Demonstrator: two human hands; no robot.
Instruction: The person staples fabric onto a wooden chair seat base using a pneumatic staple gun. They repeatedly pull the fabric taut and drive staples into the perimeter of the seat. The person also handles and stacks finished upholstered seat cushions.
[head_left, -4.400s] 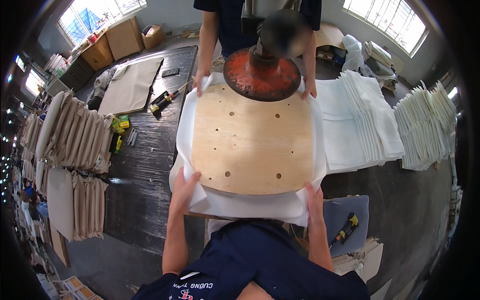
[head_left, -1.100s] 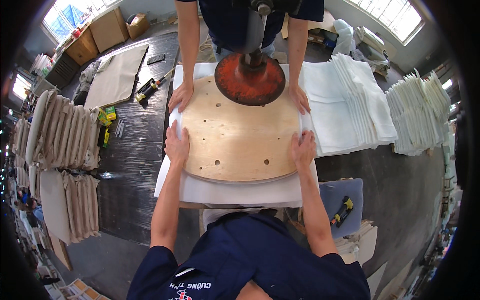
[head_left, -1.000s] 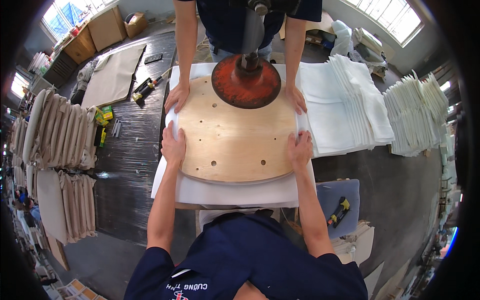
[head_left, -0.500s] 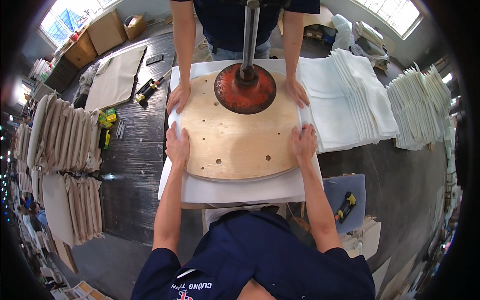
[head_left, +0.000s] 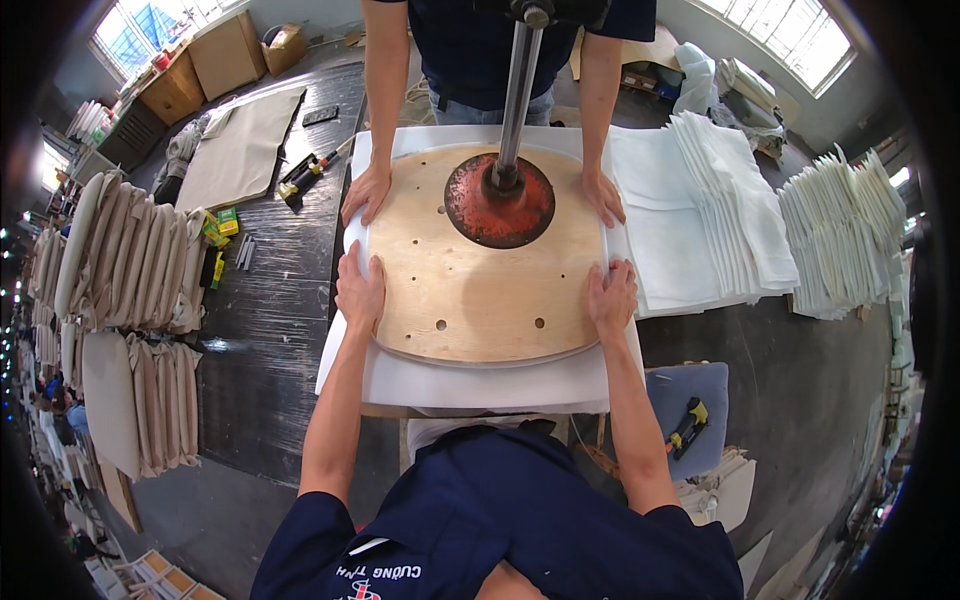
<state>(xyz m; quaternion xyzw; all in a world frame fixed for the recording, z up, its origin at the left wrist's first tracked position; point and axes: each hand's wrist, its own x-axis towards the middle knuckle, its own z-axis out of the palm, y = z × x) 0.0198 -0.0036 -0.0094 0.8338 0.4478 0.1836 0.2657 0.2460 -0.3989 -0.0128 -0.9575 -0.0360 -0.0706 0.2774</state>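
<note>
A pale plywood seat board (head_left: 490, 290) with several drilled holes lies flat over white padding (head_left: 470, 385). My left hand (head_left: 360, 287) grips the left edge of the board, thumb along its rim. Opposite it, my right hand (head_left: 612, 298) holds the right edge in the same way; the fingertips of both are partly hidden. A round red press plate (head_left: 497, 215) on a metal rod (head_left: 518, 95) stands over the board's far half, seemingly against it. Across from me, a co-worker's two hands (head_left: 368, 192) (head_left: 601, 195) rest at the far corners of the board.
White padding sheets (head_left: 690, 215) are stacked on the right, with another pile (head_left: 845, 240) beyond. A staple gun (head_left: 688, 428) lies on a blue-grey cushion (head_left: 655, 385). On the left, a dark table (head_left: 275, 350) bears beige covered cushions (head_left: 135, 260) and another staple gun (head_left: 303, 180).
The red press plate has come down toward the board and looks smaller. My view has shifted slightly. Both my hands and the co-worker's keep their places at the board's edges.
</note>
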